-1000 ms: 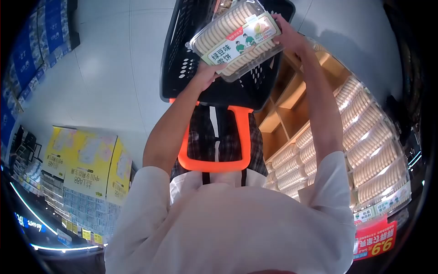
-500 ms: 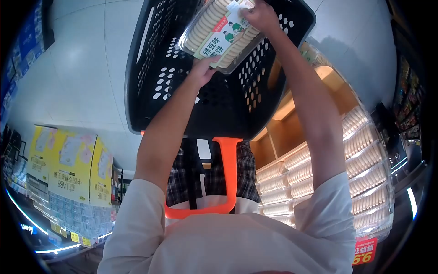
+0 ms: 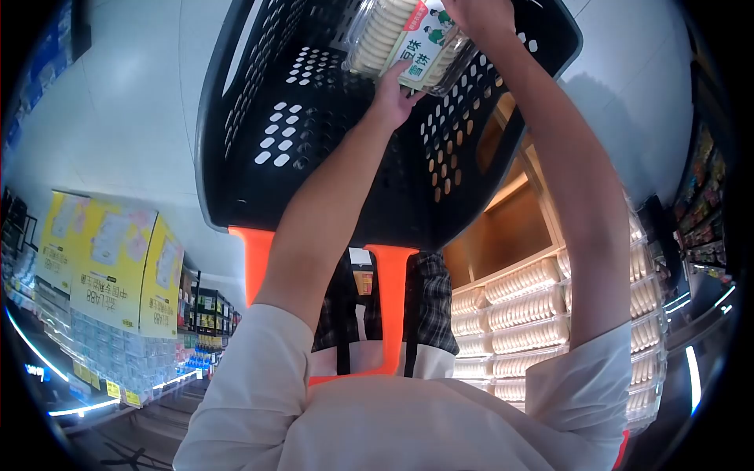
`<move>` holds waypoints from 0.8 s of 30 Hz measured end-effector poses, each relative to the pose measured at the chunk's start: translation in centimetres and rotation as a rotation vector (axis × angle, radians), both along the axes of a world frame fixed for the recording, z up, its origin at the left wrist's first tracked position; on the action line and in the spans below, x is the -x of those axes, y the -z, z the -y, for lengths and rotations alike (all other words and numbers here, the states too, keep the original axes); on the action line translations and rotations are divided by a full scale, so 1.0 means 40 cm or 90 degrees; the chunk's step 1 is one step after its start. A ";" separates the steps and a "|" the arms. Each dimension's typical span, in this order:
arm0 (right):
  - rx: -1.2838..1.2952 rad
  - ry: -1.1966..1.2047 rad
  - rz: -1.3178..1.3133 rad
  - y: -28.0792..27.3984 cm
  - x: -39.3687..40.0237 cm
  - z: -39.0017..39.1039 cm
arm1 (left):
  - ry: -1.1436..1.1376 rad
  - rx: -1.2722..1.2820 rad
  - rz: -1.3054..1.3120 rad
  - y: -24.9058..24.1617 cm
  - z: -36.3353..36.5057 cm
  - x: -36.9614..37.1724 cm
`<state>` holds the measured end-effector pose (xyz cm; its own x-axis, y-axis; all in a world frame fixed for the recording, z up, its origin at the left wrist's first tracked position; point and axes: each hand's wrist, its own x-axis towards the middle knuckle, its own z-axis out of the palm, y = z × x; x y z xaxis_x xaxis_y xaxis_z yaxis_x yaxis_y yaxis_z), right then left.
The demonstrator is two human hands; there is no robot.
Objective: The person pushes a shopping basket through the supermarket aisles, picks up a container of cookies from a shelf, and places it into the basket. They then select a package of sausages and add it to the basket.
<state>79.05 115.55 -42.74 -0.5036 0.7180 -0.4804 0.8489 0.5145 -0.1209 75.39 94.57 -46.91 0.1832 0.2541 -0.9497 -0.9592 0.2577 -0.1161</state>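
Note:
A clear plastic box of rice crackers (image 3: 382,45), packed in pale rows under a white, green and red label, is tilted over the far part of a black shopping basket cart (image 3: 236,206). My left hand (image 3: 395,96) grips its near end, thumb against the label. At the far right corner, my right hand (image 3: 481,19) is closed on the box, partly cut off by the top of the view. The fingers under the box are hidden. Inside the cart, the perforated walls and floor show below the box.
An orange handle (image 3: 390,306) joins the cart near my body. Stacked cracker boxes (image 3: 525,314) fill a display on the right, beside a wooden shelf (image 3: 514,228). A yellow display (image 3: 110,259) stands at the left. Pale floor tiles (image 3: 137,102) surround the cart.
Both hands and the cracker box have moved right and farther up in the view. The cart has also shifted in view, and more of its interior shows.

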 end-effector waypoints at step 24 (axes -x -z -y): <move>0.420 0.410 -0.234 -0.571 -0.057 0.599 | 1.248 -0.511 -0.590 -0.386 0.099 0.243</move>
